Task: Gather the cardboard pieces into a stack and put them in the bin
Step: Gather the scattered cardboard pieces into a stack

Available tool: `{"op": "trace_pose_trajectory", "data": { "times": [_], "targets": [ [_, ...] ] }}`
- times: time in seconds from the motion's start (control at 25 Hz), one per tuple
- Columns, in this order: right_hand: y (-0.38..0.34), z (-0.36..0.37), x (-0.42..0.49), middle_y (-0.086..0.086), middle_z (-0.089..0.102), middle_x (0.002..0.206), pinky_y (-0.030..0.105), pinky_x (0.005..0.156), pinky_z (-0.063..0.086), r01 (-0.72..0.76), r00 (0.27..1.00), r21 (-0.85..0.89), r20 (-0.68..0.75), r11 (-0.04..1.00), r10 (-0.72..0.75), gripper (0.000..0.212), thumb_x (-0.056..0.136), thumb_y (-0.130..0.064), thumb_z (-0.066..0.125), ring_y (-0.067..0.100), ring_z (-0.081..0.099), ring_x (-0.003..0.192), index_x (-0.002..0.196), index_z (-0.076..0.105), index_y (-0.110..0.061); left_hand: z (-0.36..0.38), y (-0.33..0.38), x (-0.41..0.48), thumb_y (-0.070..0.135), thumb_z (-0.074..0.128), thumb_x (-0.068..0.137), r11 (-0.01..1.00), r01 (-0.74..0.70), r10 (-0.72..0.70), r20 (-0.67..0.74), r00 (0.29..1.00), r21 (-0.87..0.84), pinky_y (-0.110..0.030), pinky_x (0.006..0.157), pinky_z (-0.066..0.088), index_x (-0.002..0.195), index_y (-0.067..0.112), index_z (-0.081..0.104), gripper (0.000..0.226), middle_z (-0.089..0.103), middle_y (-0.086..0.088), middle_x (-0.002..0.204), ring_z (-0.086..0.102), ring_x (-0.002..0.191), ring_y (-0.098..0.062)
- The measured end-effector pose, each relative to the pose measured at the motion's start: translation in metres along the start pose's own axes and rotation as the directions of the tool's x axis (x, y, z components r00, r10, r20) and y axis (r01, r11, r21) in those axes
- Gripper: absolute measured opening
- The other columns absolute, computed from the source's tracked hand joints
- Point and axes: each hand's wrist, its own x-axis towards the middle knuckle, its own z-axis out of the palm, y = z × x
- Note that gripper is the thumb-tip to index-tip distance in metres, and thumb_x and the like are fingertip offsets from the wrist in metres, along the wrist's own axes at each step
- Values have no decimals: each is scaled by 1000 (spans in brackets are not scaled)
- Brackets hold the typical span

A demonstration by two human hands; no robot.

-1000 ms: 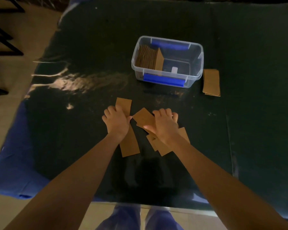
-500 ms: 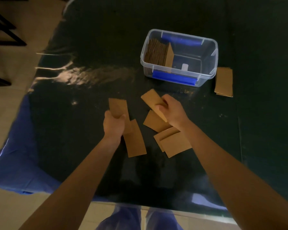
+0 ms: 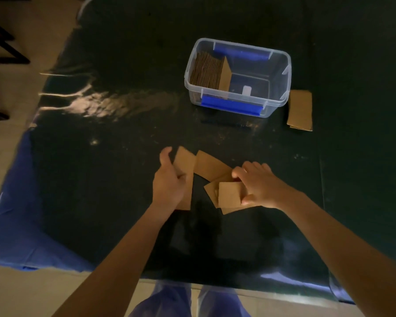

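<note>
The left hand (image 3: 169,184) curls loosely around a tan cardboard strip (image 3: 185,170), gripping its edge. The right hand (image 3: 258,186) pinches a short cardboard piece (image 3: 229,194) above overlapping loose pieces (image 3: 212,167) on the dark tabletop (image 3: 124,179). At one o'clock, the clear bin (image 3: 281,88) holds upright cardboard (image 3: 209,72).

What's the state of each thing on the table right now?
bin: lid off, upright, cardboard packed on edge at its left end
left hand: gripping one cardboard piece
right hand: fingers closing on overlapped pieces
loose piece: flat between the hands
small stack: flat, right of bin
</note>
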Motion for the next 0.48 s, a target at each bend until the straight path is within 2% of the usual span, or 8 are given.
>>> {"op": "trace_pose_trajectory", "data": {
  "times": [0.08, 0.12, 0.2, 0.24, 0.32, 0.4, 0.48],
  "targets": [
    [2, 2, -8, 1, 51, 118, 37, 94, 27, 16, 998, -13, -56, 1000, -16, 50, 73, -38, 69, 19, 39, 108, 114, 45, -23, 7, 12, 17, 13, 64, 78, 943, -242, 212, 149, 966, 227, -24, 75, 38, 117, 16, 46, 43, 56, 3, 101, 52, 94, -12],
    [2, 6, -13, 1, 51, 120, 38, 96, 26, 46, 994, -60, -94, 997, -52, 44, 75, -35, 68, 19, 38, 110, 112, 48, -22, 13, 21, 27, 16, 64, 78, 859, -391, 315, 260, 913, 329, -26, 79, 38, 111, 15, 50, 36, 56, -1, 106, 51, 101, -16],
    [2, 13, -20, 2, 47, 125, 41, 101, 25, 99, 982, -163, -141, 982, -122, 41, 76, -32, 66, 21, 35, 117, 112, 50, -20, 27, 36, 44, 20, 65, 76, 651, -646, 444, 490, 750, 399, -33, 89, 37, 111, 15, 52, 38, 52, -4, 117, 45, 112, -21],
    [4, 12, -20, 3, 45, 126, 43, 103, 24, 100, 981, -191, -144, 976, -129, 41, 77, -31, 66, 23, 33, 119, 113, 50, -19, 33, 43, 51, 21, 66, 75, 575, -724, 446, 594, 669, 383, -35, 94, 36, 115, 15, 50, 44, 48, -4, 124, 41, 117, -21],
    [7, 5, -11, 5, 43, 128, 44, 104, 23, 94, 984, -190, -133, 977, -121, 44, 77, -32, 66, 24, 33, 120, 115, 49, -18, 40, 54, 64, 23, 69, 72, 507, -786, 382, 725, 573, 354, -37, 95, 36, 119, 16, 47, 52, 41, -3, 130, 38, 118, -21],
    [7, -2, -1, 6, 42, 126, 44, 103, 24, 90, 991, -167, -87, 982, -106, 49, 75, -36, 67, 25, 34, 118, 116, 47, -17, 42, 57, 74, 26, 72, 69, 485, -792, 325, 764, 557, 371, -37, 92, 38, 119, 18, 45, 58, 38, -4, 129, 40, 113, -21],
    [8, -4, 5, 7, 43, 124, 43, 102, 25, 74, 995, -130, -56, 989, -82, 54, 73, -39, 69, 24, 38, 114, 116, 44, -17, 43, 55, 78, 29, 74, 67, 482, -779, 285, 769, 572, 400, -38, 89, 38, 119, 22, 41, 62, 40, -4, 124, 43, 107, -21]
  ]
}}
